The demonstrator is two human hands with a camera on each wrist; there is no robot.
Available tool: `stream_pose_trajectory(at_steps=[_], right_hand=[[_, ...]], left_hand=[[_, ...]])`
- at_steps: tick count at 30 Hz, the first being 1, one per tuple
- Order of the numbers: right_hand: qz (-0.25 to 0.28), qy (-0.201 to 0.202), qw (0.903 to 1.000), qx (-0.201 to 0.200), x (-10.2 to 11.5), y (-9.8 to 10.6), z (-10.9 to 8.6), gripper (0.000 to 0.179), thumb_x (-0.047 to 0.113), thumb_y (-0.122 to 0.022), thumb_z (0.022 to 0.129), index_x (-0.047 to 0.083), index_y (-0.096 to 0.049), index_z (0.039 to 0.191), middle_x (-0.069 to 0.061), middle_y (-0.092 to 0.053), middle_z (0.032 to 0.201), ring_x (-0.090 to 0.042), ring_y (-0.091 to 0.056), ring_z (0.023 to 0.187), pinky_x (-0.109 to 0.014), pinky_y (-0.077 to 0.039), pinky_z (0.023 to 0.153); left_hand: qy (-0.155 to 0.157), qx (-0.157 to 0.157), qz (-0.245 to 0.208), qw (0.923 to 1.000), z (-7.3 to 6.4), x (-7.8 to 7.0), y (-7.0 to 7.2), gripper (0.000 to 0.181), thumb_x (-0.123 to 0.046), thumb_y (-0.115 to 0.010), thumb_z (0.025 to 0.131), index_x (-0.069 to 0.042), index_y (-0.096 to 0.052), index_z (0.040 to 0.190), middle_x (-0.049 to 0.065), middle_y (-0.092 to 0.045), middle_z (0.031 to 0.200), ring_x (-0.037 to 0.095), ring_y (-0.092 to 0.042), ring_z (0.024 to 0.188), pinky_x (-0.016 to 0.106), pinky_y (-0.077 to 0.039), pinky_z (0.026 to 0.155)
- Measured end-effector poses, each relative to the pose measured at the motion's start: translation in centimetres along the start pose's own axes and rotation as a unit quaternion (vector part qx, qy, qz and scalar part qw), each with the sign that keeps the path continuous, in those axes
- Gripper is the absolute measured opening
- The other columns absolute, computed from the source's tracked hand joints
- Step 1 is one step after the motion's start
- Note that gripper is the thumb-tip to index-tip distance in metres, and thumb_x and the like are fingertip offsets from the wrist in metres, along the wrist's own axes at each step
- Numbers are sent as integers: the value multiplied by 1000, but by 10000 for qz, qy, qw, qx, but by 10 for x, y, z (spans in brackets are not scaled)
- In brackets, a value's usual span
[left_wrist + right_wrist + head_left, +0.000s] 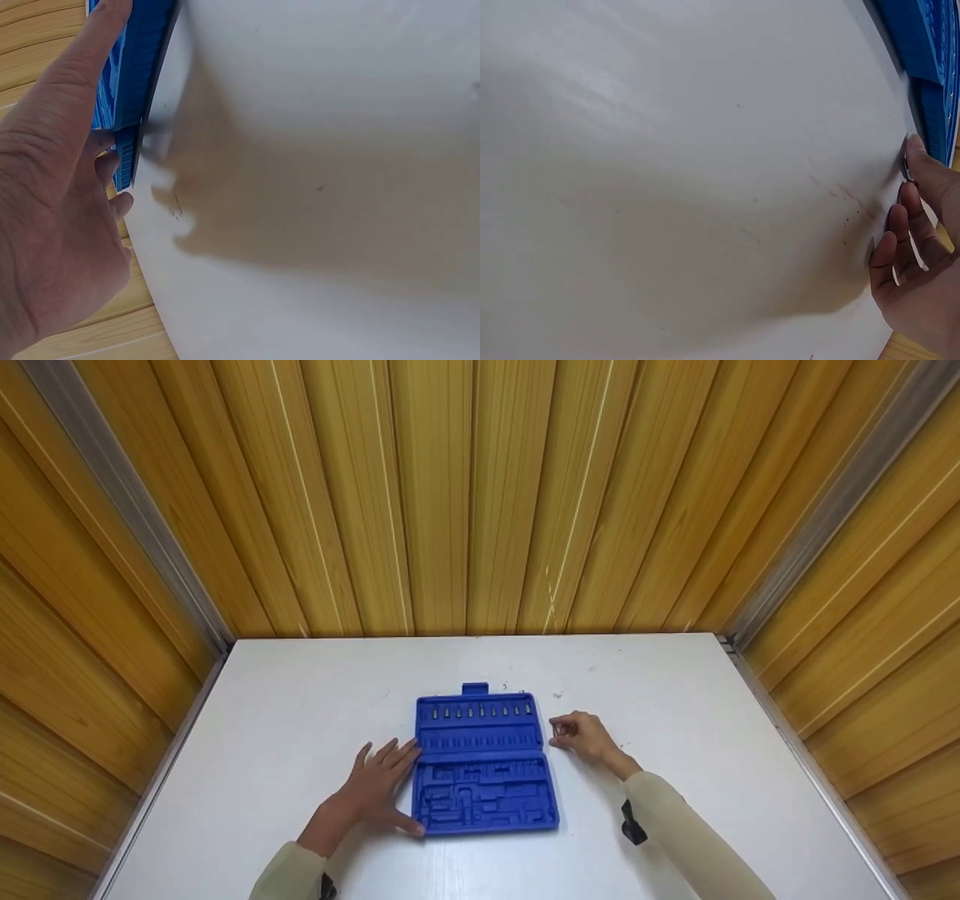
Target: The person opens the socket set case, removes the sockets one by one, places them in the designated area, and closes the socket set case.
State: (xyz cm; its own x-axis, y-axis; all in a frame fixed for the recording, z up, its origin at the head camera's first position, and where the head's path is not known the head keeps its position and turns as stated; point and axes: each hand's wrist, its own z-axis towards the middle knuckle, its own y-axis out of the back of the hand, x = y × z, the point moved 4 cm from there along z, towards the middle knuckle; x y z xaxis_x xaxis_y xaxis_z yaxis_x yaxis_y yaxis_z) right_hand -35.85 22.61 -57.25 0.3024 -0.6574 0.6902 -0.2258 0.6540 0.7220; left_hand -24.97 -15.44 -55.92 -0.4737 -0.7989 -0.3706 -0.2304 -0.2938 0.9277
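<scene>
A blue plastic tool case (486, 831) lies unfolded flat on the white table, its latch tab at the far side. Along the far half runs a row of small metal bits (482, 710); the moulded slots of the near half hold nothing. My left hand (373, 786) spreads its fingers along the case's left edge, thumb at the near left corner. Just off the right edge, my right hand (589, 737) pinches a small shiny metal piece (907, 166) between thumb and fingertips. Most of that piece is hidden by the fingers, so I cannot tell its kind.
White tabletop (285, 712) surrounds the case, with small dark marks beyond its far edge. Wood-patterned panels (435, 510) stand at the back and both sides, with grey metal posts (142, 502) in the corners.
</scene>
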Motion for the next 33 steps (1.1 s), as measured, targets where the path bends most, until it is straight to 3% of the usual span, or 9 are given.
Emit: stream_pose_trajectory(at_steps=[12, 21, 28, 33], right_hand=[[64, 169, 9990, 402, -1, 4, 1, 42, 3, -79, 85, -15, -66, 121, -22, -67, 88, -19, -59, 80, -21, -46, 71], [173, 226, 9961, 837, 3, 18, 3, 51, 4, -79, 86, -17, -60, 128, -27, -71, 92, -22, -67, 80, -20, -51, 71], [248, 196, 9947, 981, 17, 28, 15, 49, 6, -75, 91, -16, -58, 131, -28, -72, 97, -28, -71, 83, -20, -52, 70], [538, 527, 9901, 1186, 35, 26, 22, 48, 14, -74, 93, -15, -61, 129, -20, -75, 96, -19, -71, 81, -24, -56, 70]], left_hand=[[29, 114, 111, 9999, 2, -2, 2, 132, -72, -85, 59, 0, -34, 157, 17, -33, 166, 48, -31, 151, 74, -19, 118], [95, 161, 166, 9997, 1, -1, 1, 132, -72, -85, 60, -1, -34, 158, 17, -34, 166, 47, -32, 151, 74, -20, 118], [83, 89, 87, 9999, 1, 0, 2, 132, -71, -86, 59, -1, -34, 157, 16, -34, 166, 48, -32, 150, 74, -20, 118], [114, 182, -4, 9998, 3, 0, 0, 133, -73, -85, 59, -2, -32, 159, 16, -31, 167, 48, -31, 151, 73, -20, 118]])
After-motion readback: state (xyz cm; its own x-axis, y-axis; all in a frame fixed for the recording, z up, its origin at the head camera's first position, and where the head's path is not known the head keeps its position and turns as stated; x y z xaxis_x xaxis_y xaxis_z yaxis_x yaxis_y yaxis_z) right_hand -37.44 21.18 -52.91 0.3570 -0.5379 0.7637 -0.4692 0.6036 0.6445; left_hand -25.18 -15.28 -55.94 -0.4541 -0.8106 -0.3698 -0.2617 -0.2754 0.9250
